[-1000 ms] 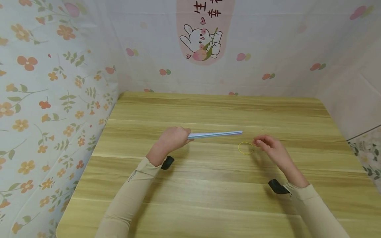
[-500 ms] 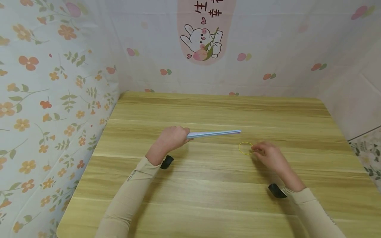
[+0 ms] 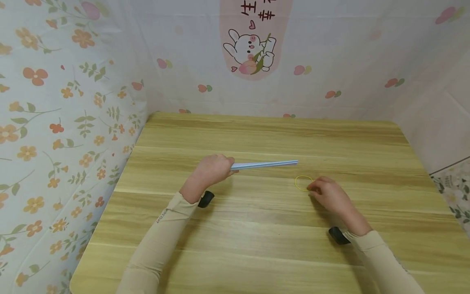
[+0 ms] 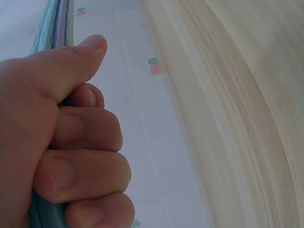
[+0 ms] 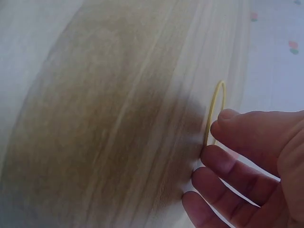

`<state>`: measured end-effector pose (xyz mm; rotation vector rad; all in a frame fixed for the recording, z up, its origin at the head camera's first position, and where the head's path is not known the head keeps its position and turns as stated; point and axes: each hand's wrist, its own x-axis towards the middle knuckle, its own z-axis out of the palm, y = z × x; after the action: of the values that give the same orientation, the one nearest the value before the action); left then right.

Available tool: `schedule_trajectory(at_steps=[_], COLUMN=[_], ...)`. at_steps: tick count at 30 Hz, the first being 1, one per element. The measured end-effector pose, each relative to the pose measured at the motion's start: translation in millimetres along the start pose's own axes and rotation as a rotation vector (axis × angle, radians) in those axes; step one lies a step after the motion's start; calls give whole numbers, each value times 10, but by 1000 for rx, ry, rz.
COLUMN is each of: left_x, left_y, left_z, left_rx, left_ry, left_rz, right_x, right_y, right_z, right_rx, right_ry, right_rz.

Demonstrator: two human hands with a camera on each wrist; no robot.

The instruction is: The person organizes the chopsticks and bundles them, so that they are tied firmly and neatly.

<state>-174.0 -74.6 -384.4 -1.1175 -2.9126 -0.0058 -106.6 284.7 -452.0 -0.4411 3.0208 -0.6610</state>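
In the head view my left hand (image 3: 211, 169) grips a bundle of thin pastel sticks (image 3: 266, 165), which points to the right above the table. The left wrist view shows the fingers curled round the teal and lavender sticks (image 4: 59, 23), with the thumb lying along them. A yellow rubber band (image 3: 302, 183) lies on the table as a loop. My right hand (image 3: 330, 196) is at its right edge, fingertips down. In the right wrist view the rubber band (image 5: 222, 88) passes between thumb and index finger, which stand slightly apart; the near end is hidden by the fingers.
The wooden table (image 3: 235, 245) spreads under both hands. A white cloth with a printed rabbit (image 3: 251, 51) hangs behind its back edge, and a flowered cloth (image 3: 66, 163) runs along the left. Black wrist devices (image 3: 206, 199) sit under both sleeves.
My right hand has come down and to the left onto the right edge of the rubber band. The left hand and the sticks have barely moved; the rubber band has stayed put.
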Motion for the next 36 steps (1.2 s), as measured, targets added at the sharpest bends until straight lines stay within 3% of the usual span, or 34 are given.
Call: schedule_trajectory(at_steps=[16, 26, 36], left_x=[-26, -36, -45], left_y=[-2, -4, -4], left_z=[26, 23, 31], left_rx=[9, 12, 17], left_ry=[20, 10, 6], left_rz=[18, 18, 28], right_x=[112, 115, 141], right_y=[-12, -36, -87], right_z=[77, 89, -12], right_rx=[-139, -87, -3], right_ry=[77, 210, 171], right_rz=[-75, -90, -39])
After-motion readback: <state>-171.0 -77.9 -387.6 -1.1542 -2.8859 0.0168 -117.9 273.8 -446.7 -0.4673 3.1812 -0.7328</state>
